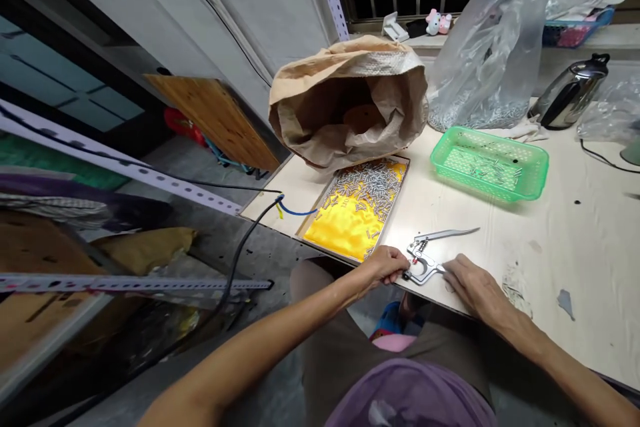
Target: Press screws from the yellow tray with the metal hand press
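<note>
A pair of silver snap-fastener pliers [426, 269], with a spring between the handles, lies at the table's front edge. Its handles are spread apart. My right hand [473, 283] is closed around the end of one handle on the right. At the jaw end, my left hand [389, 265] has its fingers pinched together; whatever they hold is too small to make out. Behind my left hand, a shallow tray [391, 217] lined with yellow cloth [334, 228] holds many small silver metal pieces [373, 183].
An open brown paper sack [305, 137] stands behind the tray. A green plastic basket [537, 177] with small metal pieces sits at the right. Farther back are a clear plastic bag [493, 53] and a steel kettle [567, 93]. A black cable [240, 247] crosses the left table edge.
</note>
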A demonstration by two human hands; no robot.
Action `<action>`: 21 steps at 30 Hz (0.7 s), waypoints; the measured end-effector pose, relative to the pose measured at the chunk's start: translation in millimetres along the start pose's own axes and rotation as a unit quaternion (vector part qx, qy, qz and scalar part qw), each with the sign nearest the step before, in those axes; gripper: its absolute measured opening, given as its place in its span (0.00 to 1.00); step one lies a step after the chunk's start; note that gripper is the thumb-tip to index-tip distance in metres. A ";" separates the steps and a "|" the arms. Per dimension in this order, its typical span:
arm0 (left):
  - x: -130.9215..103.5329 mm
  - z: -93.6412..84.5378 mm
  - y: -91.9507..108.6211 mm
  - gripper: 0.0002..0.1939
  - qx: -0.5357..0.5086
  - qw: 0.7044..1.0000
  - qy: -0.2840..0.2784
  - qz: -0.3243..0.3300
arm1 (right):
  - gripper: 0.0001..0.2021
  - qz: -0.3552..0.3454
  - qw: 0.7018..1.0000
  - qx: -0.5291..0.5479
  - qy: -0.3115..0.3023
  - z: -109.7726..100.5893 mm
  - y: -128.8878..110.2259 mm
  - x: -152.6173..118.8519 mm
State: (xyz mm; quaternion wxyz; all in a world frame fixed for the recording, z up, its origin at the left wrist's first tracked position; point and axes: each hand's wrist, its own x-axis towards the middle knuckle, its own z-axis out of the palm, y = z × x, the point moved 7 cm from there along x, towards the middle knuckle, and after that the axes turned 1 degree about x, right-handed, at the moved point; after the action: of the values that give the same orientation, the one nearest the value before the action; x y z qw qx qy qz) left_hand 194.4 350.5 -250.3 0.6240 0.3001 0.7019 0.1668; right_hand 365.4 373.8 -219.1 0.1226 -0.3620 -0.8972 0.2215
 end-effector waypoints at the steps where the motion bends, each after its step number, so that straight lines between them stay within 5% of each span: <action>1: 0.8 0.4 0.2 0.10 0.003 1.000 -0.002 -0.003 | 0.12 -0.002 1.000 0.001 0.003 0.5 0.1 -0.1; 12: 2.6 0.9 5.0 0.08 0.094 0.995 -0.001 -0.031 | 0.13 -0.002 1.000 -0.009 0.015 4.2 -2.3 -4.9; 21: 8.2 2.5 -5.5 0.06 0.181 0.980 -0.055 -0.056 | 0.11 -0.015 0.999 -0.038 0.004 3.2 -9.9 -3.9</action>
State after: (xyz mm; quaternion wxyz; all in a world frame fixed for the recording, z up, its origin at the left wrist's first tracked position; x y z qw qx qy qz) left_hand 195.4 351.1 -260.5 0.6053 0.3769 0.7010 -0.0147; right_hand 361.0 363.7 -217.2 0.1153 -0.3541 -0.9096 0.1844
